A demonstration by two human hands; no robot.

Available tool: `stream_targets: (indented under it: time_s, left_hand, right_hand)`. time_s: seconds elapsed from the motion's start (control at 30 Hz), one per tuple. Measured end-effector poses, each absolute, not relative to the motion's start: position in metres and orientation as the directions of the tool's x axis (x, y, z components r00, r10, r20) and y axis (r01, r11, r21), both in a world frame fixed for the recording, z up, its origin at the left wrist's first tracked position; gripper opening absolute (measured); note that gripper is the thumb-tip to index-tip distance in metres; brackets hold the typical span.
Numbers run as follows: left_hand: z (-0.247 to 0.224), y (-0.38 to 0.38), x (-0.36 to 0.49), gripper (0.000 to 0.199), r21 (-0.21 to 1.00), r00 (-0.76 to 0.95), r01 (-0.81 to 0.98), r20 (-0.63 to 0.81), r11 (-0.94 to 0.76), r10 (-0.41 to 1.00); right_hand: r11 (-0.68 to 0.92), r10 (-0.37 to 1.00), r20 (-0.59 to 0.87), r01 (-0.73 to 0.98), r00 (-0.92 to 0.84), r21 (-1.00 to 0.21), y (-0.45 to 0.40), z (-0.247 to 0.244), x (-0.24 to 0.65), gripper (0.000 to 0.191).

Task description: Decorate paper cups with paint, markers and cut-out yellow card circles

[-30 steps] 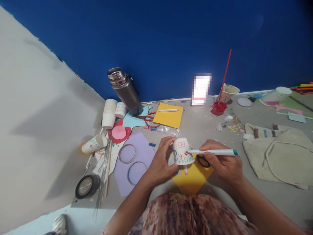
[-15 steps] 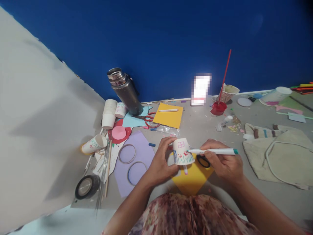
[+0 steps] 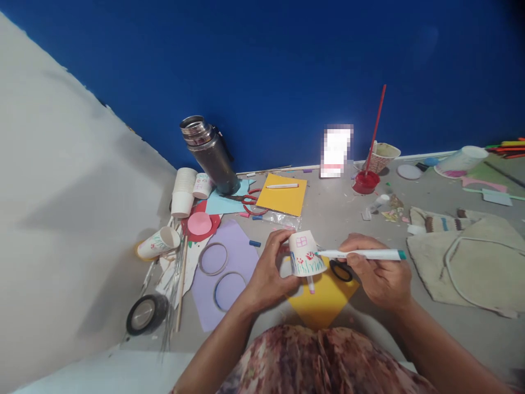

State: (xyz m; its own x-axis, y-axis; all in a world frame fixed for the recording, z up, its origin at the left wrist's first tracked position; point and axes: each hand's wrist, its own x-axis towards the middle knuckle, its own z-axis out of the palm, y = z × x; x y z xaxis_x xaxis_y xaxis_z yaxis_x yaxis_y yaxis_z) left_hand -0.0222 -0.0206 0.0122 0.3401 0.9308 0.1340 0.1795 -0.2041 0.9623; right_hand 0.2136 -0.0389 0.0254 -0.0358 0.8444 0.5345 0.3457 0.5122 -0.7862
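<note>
The white tapered paper cup (image 3: 302, 249) near the centre looks smooth and matt; the white marker with a teal end (image 3: 381, 254) to its right looks like smooth plastic. Left of centre, the dark cylindrical metal flask (image 3: 215, 167) has a soft sheen, turning shiny at its bare neck. The lilac paper sheet (image 3: 238, 238), lower left, is flat and matt. A clear plastic sleeve (image 3: 283, 220) near the middle is glossy. The cream cloth bag (image 3: 488, 268) at right looks matt and coarse. A slim, pale wooden stick (image 3: 181, 284), lower left, appears unvarnished.
</note>
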Motion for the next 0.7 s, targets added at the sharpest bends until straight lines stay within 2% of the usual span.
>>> stream_targets:
  time_s: [0.23,0.7]
  left_hand:
    - [0.0135,-0.0206,-0.0225,0.072,0.966,0.345,0.155,0.142,-0.205,0.928]
    - [0.012,-0.0202,-0.0228,0.072,0.968,0.346,0.153,0.137,-0.199,0.928]
  right_hand:
    - [0.533,0.831,0.553,0.374,-0.061,-0.759,-0.0374,0.025,0.2143,0.013]
    - [0.532,0.838,0.54,0.326,-0.076,-0.781,-0.0373,0.0241,0.2128,0.012]
